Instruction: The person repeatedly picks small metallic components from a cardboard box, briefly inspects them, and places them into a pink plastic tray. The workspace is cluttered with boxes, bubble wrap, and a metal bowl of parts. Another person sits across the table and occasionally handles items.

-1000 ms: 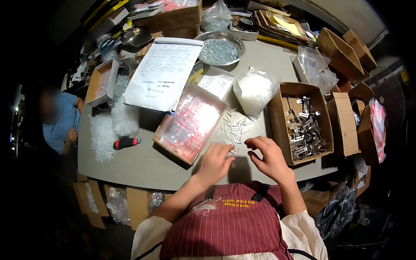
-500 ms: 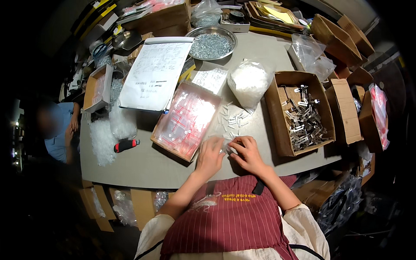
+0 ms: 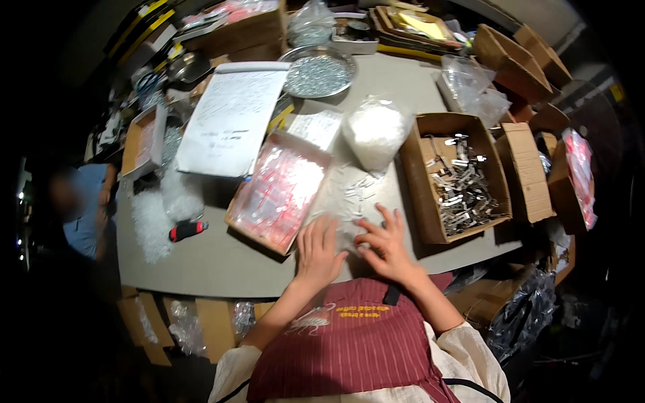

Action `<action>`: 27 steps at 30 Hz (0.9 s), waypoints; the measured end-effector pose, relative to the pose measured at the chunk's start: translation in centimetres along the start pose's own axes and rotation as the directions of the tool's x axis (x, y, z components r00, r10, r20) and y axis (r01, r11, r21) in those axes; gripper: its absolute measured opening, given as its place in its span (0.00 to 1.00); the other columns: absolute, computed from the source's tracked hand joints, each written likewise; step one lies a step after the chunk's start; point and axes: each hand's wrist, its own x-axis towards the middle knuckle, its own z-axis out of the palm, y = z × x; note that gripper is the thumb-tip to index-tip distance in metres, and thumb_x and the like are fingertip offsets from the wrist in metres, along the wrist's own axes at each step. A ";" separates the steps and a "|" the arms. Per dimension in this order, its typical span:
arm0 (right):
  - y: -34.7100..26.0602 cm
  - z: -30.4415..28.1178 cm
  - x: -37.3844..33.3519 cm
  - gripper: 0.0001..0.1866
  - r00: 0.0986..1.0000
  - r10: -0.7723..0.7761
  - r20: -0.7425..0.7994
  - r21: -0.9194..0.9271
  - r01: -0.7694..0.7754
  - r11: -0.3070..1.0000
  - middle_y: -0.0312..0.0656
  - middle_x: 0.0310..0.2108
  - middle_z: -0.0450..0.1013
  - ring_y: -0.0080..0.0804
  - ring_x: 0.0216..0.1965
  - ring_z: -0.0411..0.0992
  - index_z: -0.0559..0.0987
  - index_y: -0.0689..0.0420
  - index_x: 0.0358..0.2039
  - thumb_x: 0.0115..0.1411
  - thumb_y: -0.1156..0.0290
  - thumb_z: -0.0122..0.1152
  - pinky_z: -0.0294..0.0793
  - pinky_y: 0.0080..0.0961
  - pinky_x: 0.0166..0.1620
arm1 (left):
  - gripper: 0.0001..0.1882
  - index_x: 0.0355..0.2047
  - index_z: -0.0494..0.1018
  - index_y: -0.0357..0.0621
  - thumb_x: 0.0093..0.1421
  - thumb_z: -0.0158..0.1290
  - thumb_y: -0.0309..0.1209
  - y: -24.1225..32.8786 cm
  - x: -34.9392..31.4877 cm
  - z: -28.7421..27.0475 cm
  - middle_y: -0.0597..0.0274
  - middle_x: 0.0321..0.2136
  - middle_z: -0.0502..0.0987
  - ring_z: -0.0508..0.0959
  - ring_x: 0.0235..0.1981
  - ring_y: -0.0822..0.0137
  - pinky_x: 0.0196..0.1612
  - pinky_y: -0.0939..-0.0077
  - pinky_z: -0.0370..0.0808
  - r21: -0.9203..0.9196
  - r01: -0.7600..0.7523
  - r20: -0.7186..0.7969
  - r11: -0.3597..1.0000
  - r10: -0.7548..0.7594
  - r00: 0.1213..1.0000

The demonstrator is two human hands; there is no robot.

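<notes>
My left hand (image 3: 319,254) lies at the table's front edge with its fingers stretched forward. Close beside it, my right hand (image 3: 386,247) has its fingers spread and bent. Between the fingertips of both hands is a small, blurred piece of clear plastic (image 3: 346,235); I cannot make out its shape. Just ahead, small white tube-like pieces (image 3: 361,189) are scattered on the table. Behind them stands a clear bag (image 3: 377,134) full of white material. To the left of my left hand, a shallow box (image 3: 236,224) contains clear packets with red lines.
At the right, a cardboard box (image 3: 422,208) holds metal clips. A metal bowl (image 3: 351,79) of small shiny parts is at the back, near a written pad (image 3: 228,121). A red-and-black tool (image 3: 188,230) lies at the left. Another person (image 3: 87,208) is at far left.
My hands have opened out, and the right fingers have lifted and spread. The whole view has shifted slightly, so things sit a little further left in it.
</notes>
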 end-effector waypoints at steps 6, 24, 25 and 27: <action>-3.5 -0.5 -0.2 0.18 0.985 -0.139 0.100 0.072 0.132 0.989 0.44 0.62 0.69 0.56 0.72 0.52 0.82 0.49 0.47 0.54 0.68 0.63 0.33 0.65 0.71 | 0.20 0.44 0.74 0.37 0.49 0.62 0.25 -1.1 0.3 1.9 0.54 0.42 0.78 0.76 0.48 0.50 0.55 0.56 0.70 -0.267 0.044 0.035 0.963 -0.036 0.999; 3.2 4.8 3.9 0.13 0.991 0.070 0.110 -0.141 -0.054 0.988 0.54 0.38 0.71 0.55 0.38 0.76 0.75 0.60 0.40 0.53 0.76 0.61 0.76 0.47 0.39 | 0.24 0.56 0.67 0.35 0.63 0.57 0.34 -6.0 2.9 -5.9 0.57 0.42 0.73 0.72 0.50 0.57 0.66 0.52 0.63 -0.496 0.089 0.517 -0.864 -0.212 0.830; 3.9 5.4 4.1 0.10 0.996 0.020 0.092 -0.225 0.001 0.974 0.53 0.34 0.70 0.55 0.34 0.75 0.73 0.60 0.35 0.50 0.77 0.61 0.75 0.48 0.36 | 0.23 0.55 0.68 0.35 0.63 0.57 0.33 -6.1 2.9 -5.9 0.57 0.41 0.74 0.73 0.49 0.57 0.65 0.52 0.64 -0.561 0.115 0.530 -0.820 -0.249 0.810; 4.5 5.3 3.6 0.09 0.993 0.044 0.112 -0.241 -0.016 0.971 0.51 0.33 0.71 0.55 0.33 0.75 0.73 0.59 0.34 0.52 0.75 0.62 0.75 0.48 0.36 | 0.21 0.53 0.69 0.35 0.63 0.58 0.33 -5.8 2.5 -6.0 0.58 0.38 0.74 0.74 0.47 0.57 0.64 0.53 0.65 -0.672 0.171 0.546 -0.720 -0.327 0.771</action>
